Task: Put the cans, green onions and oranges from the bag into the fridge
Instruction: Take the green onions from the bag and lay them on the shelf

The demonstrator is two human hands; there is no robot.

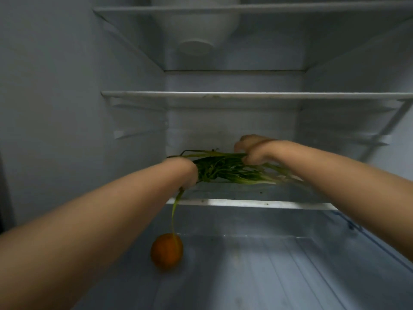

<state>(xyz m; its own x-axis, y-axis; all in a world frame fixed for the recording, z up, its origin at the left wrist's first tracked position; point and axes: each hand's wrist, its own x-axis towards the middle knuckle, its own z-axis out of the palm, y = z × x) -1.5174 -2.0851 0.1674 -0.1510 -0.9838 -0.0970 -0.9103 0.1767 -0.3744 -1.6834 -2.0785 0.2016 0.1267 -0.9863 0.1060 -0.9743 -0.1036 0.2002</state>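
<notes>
A bunch of green onions [225, 168] lies crosswise just above a glass fridge shelf [250, 203]. My left hand [186, 173] grips the bunch at its left end, fingers hidden behind the wrist. My right hand [251, 149] holds the bunch near its right part with curled fingers. One thin green leaf [175, 211] hangs down from the left hand over the shelf's edge. An orange [166, 251] sits on the fridge floor below, left of centre. No cans or bag are in view.
The fridge interior has an upper glass shelf [245, 95] and a top shelf [245, 8] with a white fitting [195, 47] beneath it. Side walls carry shelf rails [138, 130]. The ribbed bottom floor [268, 276] spreads to the right of the orange.
</notes>
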